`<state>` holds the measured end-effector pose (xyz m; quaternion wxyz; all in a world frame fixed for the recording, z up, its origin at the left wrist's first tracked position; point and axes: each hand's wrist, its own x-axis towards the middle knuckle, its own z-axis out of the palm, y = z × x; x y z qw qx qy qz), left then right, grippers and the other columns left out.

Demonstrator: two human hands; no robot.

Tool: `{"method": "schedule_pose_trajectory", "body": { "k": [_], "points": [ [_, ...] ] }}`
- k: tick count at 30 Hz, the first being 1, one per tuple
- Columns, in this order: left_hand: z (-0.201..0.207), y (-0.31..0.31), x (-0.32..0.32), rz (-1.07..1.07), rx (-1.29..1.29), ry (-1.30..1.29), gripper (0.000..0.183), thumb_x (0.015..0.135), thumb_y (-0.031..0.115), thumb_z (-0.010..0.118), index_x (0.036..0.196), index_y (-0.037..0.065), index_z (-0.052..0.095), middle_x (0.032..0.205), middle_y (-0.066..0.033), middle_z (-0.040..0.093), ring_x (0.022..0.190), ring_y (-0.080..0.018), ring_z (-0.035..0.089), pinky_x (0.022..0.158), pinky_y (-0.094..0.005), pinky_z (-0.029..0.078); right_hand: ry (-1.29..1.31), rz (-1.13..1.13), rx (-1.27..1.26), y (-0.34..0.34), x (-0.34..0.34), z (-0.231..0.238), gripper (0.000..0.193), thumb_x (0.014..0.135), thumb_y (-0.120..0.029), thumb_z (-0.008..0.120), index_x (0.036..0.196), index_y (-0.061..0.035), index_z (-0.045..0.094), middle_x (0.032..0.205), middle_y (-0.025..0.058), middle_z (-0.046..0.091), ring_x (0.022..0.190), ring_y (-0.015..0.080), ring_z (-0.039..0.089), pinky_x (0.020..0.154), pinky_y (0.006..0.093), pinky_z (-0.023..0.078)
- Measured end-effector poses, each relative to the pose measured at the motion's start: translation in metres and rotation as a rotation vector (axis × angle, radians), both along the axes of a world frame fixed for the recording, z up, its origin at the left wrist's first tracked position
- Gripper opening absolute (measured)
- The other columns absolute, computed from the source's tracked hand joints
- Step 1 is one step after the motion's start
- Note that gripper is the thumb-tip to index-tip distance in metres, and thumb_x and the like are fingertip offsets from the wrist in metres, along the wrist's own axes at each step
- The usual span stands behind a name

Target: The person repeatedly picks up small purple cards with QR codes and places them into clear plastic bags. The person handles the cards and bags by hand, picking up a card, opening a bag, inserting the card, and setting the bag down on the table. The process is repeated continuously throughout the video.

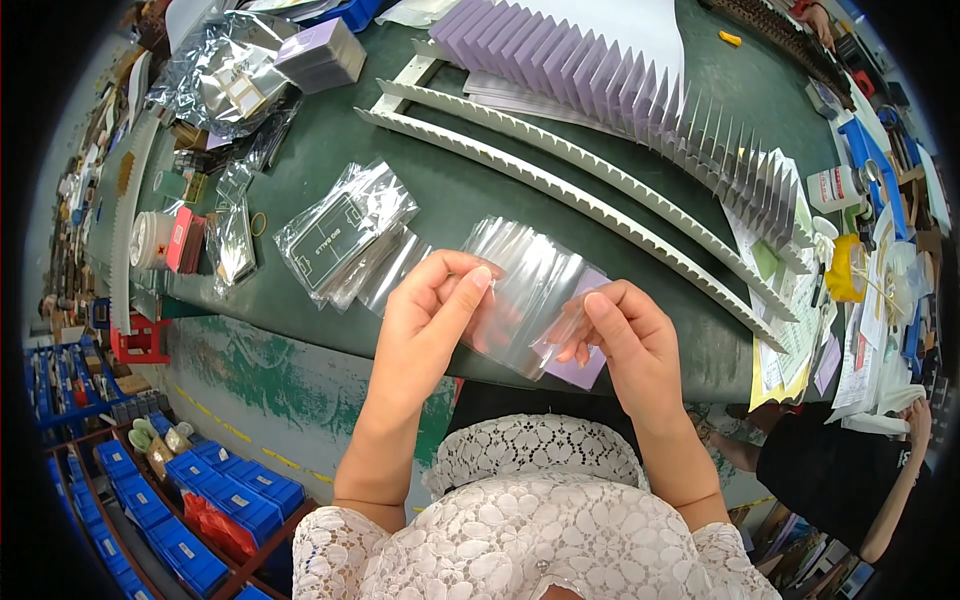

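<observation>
Between my two hands is a clear plastic bag [522, 300], held above the near edge of the table. My left hand [425, 315] pinches its left edge between thumb and fingers. At the bag's lower right edge, my right hand [635, 345] has thumb and fingertips closed on the plastic. A purple card [580, 372] shows beneath the bag and my right fingers; whether it is touched is hard to see. Left of my left hand lies a pile of clear bags with printed dark cards [345, 235], and more clear bags stick out under it.
A white notched rack [560, 170] curves across the green table [400, 70], with a row of purple cards [560, 55] standing behind. Card stacks, a tub [150, 238] and packets sit left. Papers, yellow tape [846, 268] and another person [830, 470] are at right.
</observation>
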<state>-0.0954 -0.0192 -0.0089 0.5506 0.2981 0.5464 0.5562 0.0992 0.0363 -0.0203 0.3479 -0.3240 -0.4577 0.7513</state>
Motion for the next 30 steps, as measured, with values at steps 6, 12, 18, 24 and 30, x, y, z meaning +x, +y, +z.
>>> {"method": "schedule_pose_trajectory", "body": {
  "k": [6, 12, 18, 24, 30],
  "points": [
    [-0.001, -0.0002, -0.0013, 0.033, -0.031, -0.016, 0.014, 0.096, 0.014, 0.055, 0.102, 0.001, 0.059, 0.081, 0.0007, 0.063, 0.064, -0.0034, 0.055, 0.058, -0.0176, 0.044, 0.009, -0.025, -0.011, 0.001, 0.0009, -0.0023, 0.011, 0.095, -0.01, 0.058, 0.096, 0.0002, 0.058, 0.084, 0.0103, 0.067, 0.07, 0.0115, 0.063, 0.061, 0.0217, 0.046],
    [0.002, -0.0011, -0.003, 0.048, -0.048, -0.013, 0.015, 0.093, 0.012, 0.06, 0.102, 0.001, 0.058, 0.088, -0.0056, 0.067, 0.069, -0.008, 0.061, 0.061, -0.0201, 0.048, -0.001, -0.049, -0.03, 0.0014, 0.0012, -0.0013, 0.008, 0.093, -0.009, 0.06, 0.093, -0.0015, 0.057, 0.082, 0.0087, 0.066, 0.068, 0.0111, 0.062, 0.06, 0.0213, 0.045],
    [0.0064, 0.0019, -0.0041, 0.083, -0.019, 0.025, 0.015, 0.091, 0.011, 0.061, 0.099, -0.001, 0.057, 0.087, -0.0127, 0.069, 0.064, -0.0115, 0.063, 0.056, -0.0213, 0.048, -0.004, -0.1, -0.023, 0.0025, 0.0023, -0.0025, 0.011, 0.093, -0.012, 0.061, 0.09, -0.0038, 0.054, 0.082, 0.008, 0.066, 0.067, 0.0096, 0.061, 0.059, 0.0212, 0.043],
    [0.0025, 0.0002, -0.0033, 0.077, -0.003, 0.038, 0.016, 0.088, 0.007, 0.063, 0.1, 0.0, 0.056, 0.084, -0.0102, 0.067, 0.067, -0.0123, 0.063, 0.056, -0.0212, 0.048, 0.0, -0.105, -0.014, 0.0023, 0.0014, -0.0034, 0.012, 0.093, -0.013, 0.062, 0.089, -0.005, 0.054, 0.081, 0.0076, 0.066, 0.067, 0.0088, 0.059, 0.06, 0.0209, 0.042],
    [0.0068, 0.0019, 0.0002, 0.09, 0.006, 0.042, 0.018, 0.086, 0.005, 0.064, 0.101, -0.001, 0.056, 0.082, -0.0079, 0.064, 0.072, -0.0135, 0.063, 0.057, -0.022, 0.047, 0.0, -0.116, -0.02, 0.0033, 0.0017, -0.0052, 0.012, 0.092, -0.012, 0.063, 0.088, -0.005, 0.054, 0.079, 0.006, 0.064, 0.067, 0.0087, 0.059, 0.059, 0.0214, 0.042]
  ]
}}
